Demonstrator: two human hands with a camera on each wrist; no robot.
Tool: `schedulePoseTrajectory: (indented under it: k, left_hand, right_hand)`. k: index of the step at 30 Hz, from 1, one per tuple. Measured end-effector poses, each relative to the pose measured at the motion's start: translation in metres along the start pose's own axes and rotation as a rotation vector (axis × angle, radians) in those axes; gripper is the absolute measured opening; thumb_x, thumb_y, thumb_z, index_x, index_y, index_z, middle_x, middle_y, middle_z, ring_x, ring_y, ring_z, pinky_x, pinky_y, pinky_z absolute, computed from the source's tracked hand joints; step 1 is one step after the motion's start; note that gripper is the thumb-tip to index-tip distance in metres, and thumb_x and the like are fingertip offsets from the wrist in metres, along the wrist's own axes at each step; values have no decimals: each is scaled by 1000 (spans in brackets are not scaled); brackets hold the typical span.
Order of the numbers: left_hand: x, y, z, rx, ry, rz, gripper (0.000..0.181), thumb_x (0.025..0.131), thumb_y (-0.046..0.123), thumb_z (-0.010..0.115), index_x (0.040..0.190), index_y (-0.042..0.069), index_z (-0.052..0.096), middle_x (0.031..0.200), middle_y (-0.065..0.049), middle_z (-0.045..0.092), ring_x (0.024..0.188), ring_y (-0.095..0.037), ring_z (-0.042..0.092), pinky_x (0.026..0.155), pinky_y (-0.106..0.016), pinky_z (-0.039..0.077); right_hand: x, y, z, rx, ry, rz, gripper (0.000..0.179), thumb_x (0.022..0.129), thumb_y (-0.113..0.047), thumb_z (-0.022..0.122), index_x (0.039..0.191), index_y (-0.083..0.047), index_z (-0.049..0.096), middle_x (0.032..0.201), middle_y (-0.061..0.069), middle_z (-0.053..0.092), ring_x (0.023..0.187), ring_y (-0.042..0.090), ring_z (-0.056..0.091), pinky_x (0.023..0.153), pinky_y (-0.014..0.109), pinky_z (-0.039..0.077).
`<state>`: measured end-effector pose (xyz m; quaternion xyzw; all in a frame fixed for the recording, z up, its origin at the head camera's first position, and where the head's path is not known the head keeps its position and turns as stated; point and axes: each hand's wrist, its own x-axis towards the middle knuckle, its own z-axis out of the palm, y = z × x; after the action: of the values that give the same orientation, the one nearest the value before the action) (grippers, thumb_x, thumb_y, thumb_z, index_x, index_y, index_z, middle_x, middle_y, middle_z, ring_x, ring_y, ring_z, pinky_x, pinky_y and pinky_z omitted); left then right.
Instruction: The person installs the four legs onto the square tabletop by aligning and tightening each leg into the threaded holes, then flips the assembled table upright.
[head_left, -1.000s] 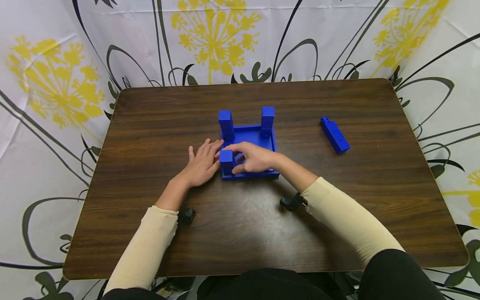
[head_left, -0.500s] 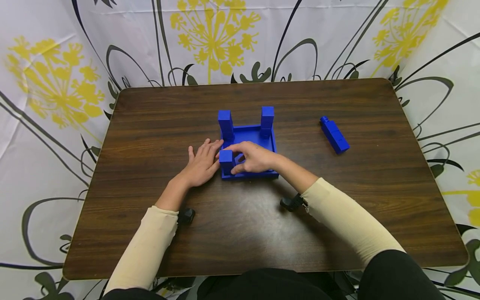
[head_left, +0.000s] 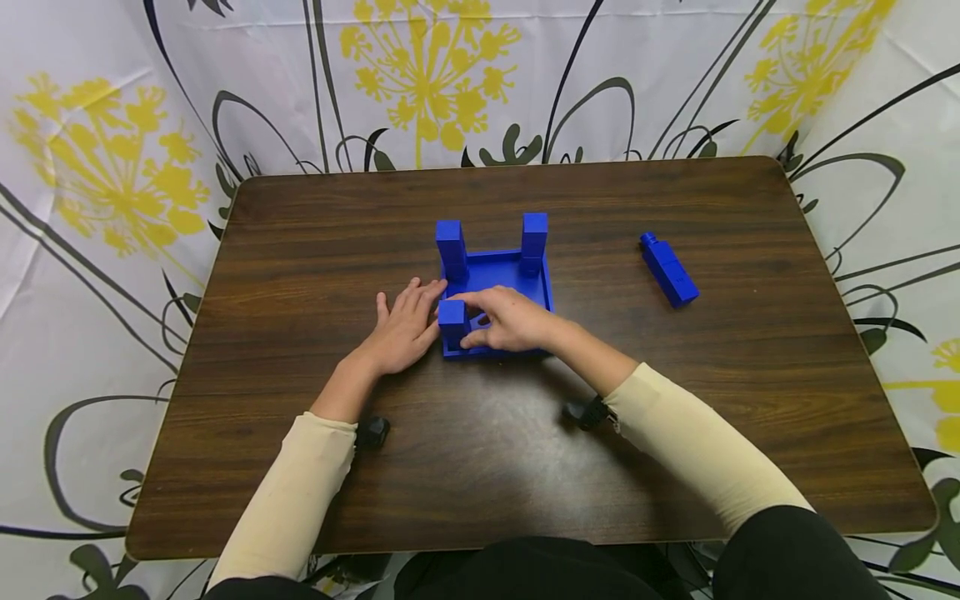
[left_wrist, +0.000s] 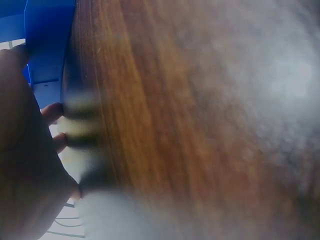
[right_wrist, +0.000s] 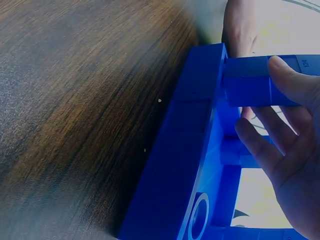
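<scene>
A blue square base (head_left: 498,268) with a raised rim lies on the table, and blue legs stand up from three of its corners. My right hand (head_left: 513,319) holds the near-left leg (head_left: 452,321), thumb on the near side and fingers round behind it. In the right wrist view the thumb presses on that leg (right_wrist: 246,90), and a round socket (right_wrist: 200,215) shows inside another corner of the base. My left hand (head_left: 407,329) lies with fingers spread against the base's left side. The left wrist view catches only part of the blue wall (left_wrist: 47,55).
A loose blue leg (head_left: 670,271) with a narrow round end lies to the right of the base. The brown wooden table (head_left: 337,225) has a patterned curtain (head_left: 285,83) behind it and along both sides. Two upright legs stand at the base's far corners.
My right hand and wrist have turned slightly around the near-left leg, and the forearm has shifted a little. The left hand, base and loose leg stay in place.
</scene>
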<state>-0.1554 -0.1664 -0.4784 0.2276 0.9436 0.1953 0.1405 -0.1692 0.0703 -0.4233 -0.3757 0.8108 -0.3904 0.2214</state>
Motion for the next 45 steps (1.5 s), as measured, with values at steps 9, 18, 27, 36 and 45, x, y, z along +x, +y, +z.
schedulePoseTrajectory:
  k: [9,18,27,36,45]
  left_hand:
    - [0,1,0,7,0,-4,60,106,40,33,158,28,6,162,-8,14,149,-30,-1,105,-70,-8]
    - [0,0,-1,11,0,-3,60,106,39,34,158,28,7,162,-8,15,149,-30,-1,105,-70,-8]
    - [1,0,0,0,-14,-6,61,105,49,29,158,29,5,162,-7,13,149,-29,-2,105,-70,-9]
    - [1,1,0,8,1,0,61,106,45,32,158,28,8,162,-8,15,149,-30,-1,105,-70,-8]
    - [0,-1,2,11,14,18,60,106,43,32,158,26,8,162,-8,15,149,-30,0,105,-71,-8]
  right_hand:
    - [-1,-1,0,23,8,3,55,87,-13,76,138,-8,55,125,8,65,115,23,62,96,36,48]
    - [-1,-1,2,-1,-1,14,58,89,-15,74,142,-8,51,130,6,63,118,20,59,96,37,48]
    - [-9,2,0,9,38,15,56,88,-19,76,139,-8,54,129,6,63,115,20,61,93,36,49]
    - [-40,7,-29,123,130,-7,44,90,-15,73,131,-5,60,125,9,65,113,22,62,95,47,48]
    - [-101,38,-83,137,445,80,30,90,-10,72,119,-4,68,107,10,71,95,19,66,83,32,52]
